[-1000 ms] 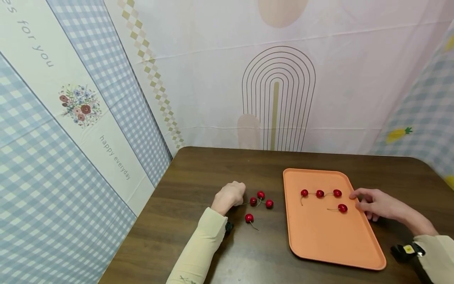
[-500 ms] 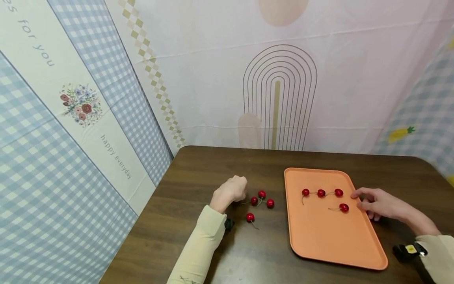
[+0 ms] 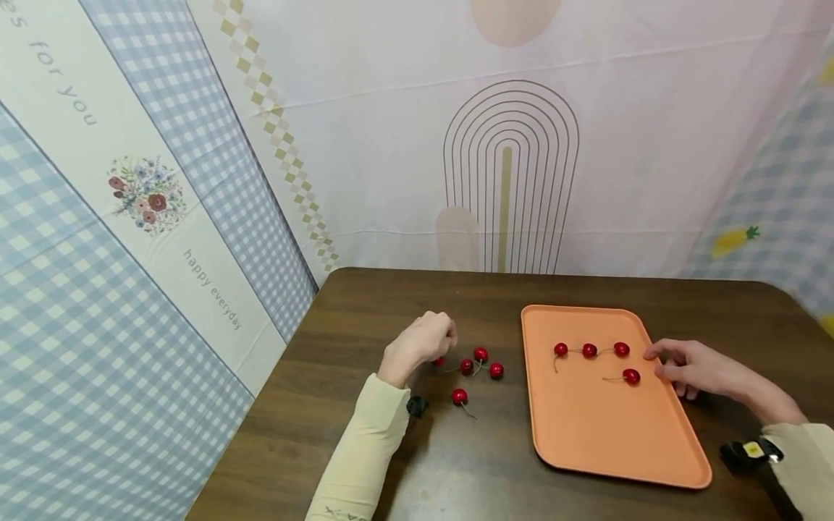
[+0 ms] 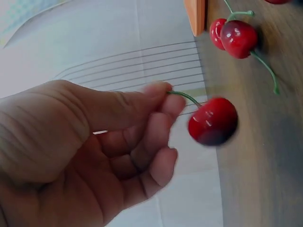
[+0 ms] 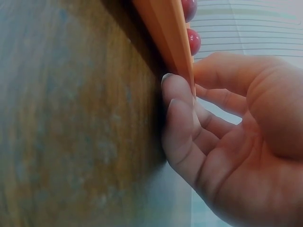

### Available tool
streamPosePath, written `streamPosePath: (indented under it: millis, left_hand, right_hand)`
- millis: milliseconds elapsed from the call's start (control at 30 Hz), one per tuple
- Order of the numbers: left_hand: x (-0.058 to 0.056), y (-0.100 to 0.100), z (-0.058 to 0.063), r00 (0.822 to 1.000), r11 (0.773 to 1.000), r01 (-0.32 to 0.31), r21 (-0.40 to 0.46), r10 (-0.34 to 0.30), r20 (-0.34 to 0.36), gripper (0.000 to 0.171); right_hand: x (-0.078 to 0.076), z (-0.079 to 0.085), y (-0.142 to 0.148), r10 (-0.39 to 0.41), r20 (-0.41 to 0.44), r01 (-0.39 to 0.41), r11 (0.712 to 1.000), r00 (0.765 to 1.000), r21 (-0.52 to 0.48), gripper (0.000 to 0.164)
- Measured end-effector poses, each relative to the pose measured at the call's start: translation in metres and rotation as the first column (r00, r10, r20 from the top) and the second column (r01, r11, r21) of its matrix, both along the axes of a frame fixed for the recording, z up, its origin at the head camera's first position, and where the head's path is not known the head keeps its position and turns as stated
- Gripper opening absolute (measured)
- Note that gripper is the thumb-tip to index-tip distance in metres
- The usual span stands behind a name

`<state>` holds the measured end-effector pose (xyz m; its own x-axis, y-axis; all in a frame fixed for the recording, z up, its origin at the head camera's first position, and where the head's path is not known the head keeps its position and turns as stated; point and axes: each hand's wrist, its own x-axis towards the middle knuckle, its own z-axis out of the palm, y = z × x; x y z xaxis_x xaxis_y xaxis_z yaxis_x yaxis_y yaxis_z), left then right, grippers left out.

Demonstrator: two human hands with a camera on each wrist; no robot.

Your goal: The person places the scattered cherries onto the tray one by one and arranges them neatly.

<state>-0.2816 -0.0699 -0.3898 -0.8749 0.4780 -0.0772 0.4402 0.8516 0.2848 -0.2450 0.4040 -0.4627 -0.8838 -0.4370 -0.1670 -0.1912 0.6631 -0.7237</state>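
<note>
My left hand (image 3: pixel 420 340) pinches a red cherry (image 4: pixel 213 122) by its green stem between thumb and forefinger, as the left wrist view shows. The cherry hangs off the stem's end; in the head view it is mostly hidden under the hand. Just to the right, several more cherries (image 3: pixel 481 354) with stems lie on the table. My right hand (image 3: pixel 696 370) holds the right rim of an orange tray (image 3: pixel 606 441), thumb over the edge and fingers curled against its outer side. On the tray lie a row of three cherries (image 3: pixel 589 351) and another one (image 3: pixel 630 376) nearer me.
The dark wooden table (image 3: pixel 313 434) carries everything, its far edge close to a patterned cloth backdrop (image 3: pixel 378 159). A blue checked cloth (image 3: pixel 85 347) hangs along the left. One cherry (image 3: pixel 460 396) lies apart, nearer me than the clustered ones.
My left hand has risen slightly and shifted away from me, and the cherry on its stem now shows beneath it. The right hand stays on the tray's rim.
</note>
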Motion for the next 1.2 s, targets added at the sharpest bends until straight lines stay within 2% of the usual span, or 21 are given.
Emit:
streamPosePath:
  millis: [133, 267, 400, 500, 767, 900, 1100, 1200]
  left_hand:
    - [-0.001, 0.006, 0.004, 0.998, 1.0, 0.021, 0.016, -0.02, -0.062, 0.017]
    - [-0.001, 0.017, 0.007, 0.995, 0.997, 0.055, 0.059, -0.05, -0.085, 0.011]
    - [-0.001, 0.032, 0.012, 0.988, 0.99, 0.104, 0.097, -0.092, -0.125, 0.011]
    - [-0.001, 0.045, 0.014, 0.984, 0.983, 0.137, 0.121, -0.121, -0.128, 0.013]
    - [-0.003, 0.09, 0.013, 0.98, 0.969, 0.186, 0.165, -0.17, -0.106, 0.011]
    - [-0.004, 0.112, 0.008, 0.977, 0.963, 0.211, 0.168, -0.201, -0.073, 0.009]
    - [-0.006, 0.135, -0.002, 0.963, 0.943, 0.268, 0.2, -0.263, -0.051, 0.008]
    - [-0.007, 0.145, -0.008, 0.956, 0.931, 0.286, 0.227, -0.294, 0.0, 0.009]
  right_hand:
    - [-0.002, 0.003, 0.0, 0.006, -0.009, -0.006, 1.0, 1.0, 0.001, 0.034]
    - [-0.001, 0.002, -0.001, 0.0, 0.009, 0.0, 1.0, 1.0, 0.004, 0.036]
    - [0.0, 0.001, -0.002, -0.015, 0.021, 0.015, 1.0, 1.0, 0.007, 0.036]
    - [0.001, 0.001, -0.002, -0.018, 0.026, 0.017, 1.0, 1.0, 0.008, 0.036]
    - [0.002, 0.003, -0.003, -0.015, 0.028, 0.015, 1.0, 1.0, 0.003, 0.036]
    - [0.002, 0.003, -0.003, -0.019, 0.037, 0.019, 1.0, 0.999, 0.004, 0.036]
    - [0.003, 0.003, -0.003, -0.029, 0.044, 0.029, 1.0, 0.999, 0.006, 0.036]
    - [0.003, 0.003, -0.003, -0.025, 0.042, 0.025, 1.0, 0.999, 0.003, 0.035]
